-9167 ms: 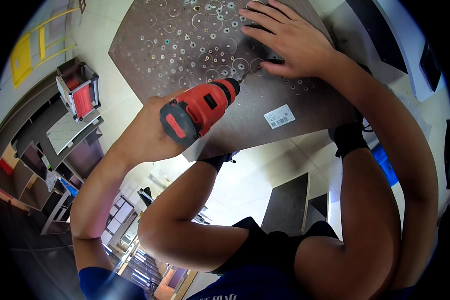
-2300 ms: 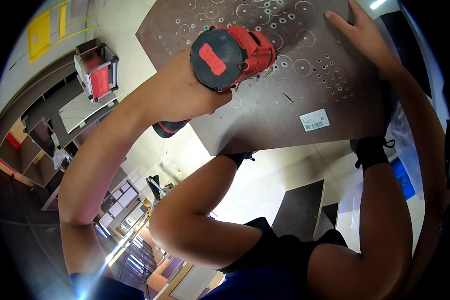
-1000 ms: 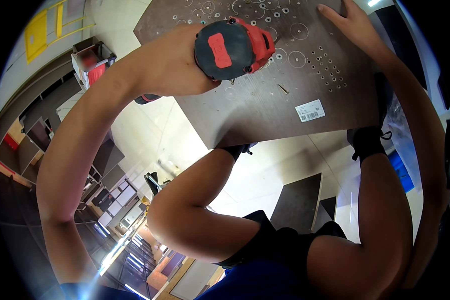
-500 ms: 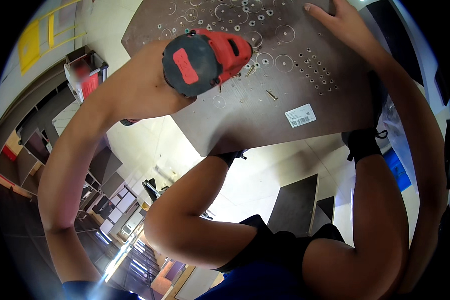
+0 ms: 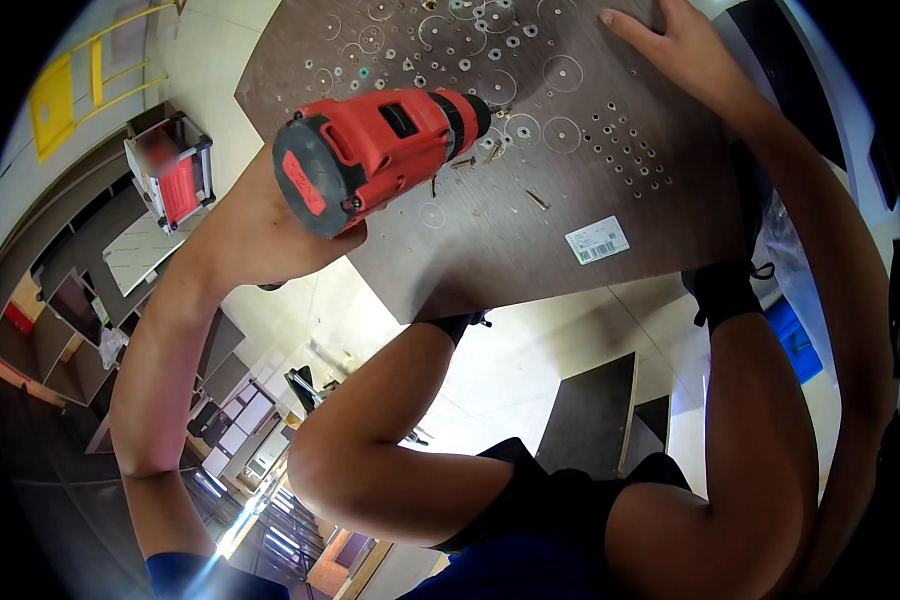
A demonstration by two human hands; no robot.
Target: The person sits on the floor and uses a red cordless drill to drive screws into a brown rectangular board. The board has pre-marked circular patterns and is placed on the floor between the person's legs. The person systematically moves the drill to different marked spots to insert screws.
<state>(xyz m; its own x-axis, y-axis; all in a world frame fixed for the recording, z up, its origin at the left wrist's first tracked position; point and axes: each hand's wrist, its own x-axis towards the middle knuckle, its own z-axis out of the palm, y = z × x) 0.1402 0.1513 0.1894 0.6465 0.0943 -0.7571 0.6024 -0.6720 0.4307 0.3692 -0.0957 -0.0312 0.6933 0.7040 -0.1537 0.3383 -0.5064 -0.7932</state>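
My left hand (image 5: 285, 225) is wrapped round the grip of a red and black cordless drill (image 5: 390, 150). The drill's chuck points right, over a dark brown board (image 5: 470, 255) covered in drilled holes and scribed circles. Whether the tip touches the board I cannot tell. At the board's upper right edge lies my right hand (image 5: 685, 50), thumb stretched out, with the other fingers partly cut off by the frame. Several brass-coloured screws, one screw (image 5: 537, 200) among them, lie loose on the board near the chuck. A white label (image 5: 598, 240) is stuck close to the near edge.
Both my feet are at the board's near edge. A dark panel (image 5: 590, 410) stands on the pale floor between my legs. To the left are a red and grey case (image 5: 178, 180), a yellow metal frame (image 5: 55, 105) and shelving. Something blue (image 5: 792, 340) lies beyond my right leg.
My left hand has drawn the drill left and turned it, so more of its side and chuck shows. My right hand stays about where it was on the board.
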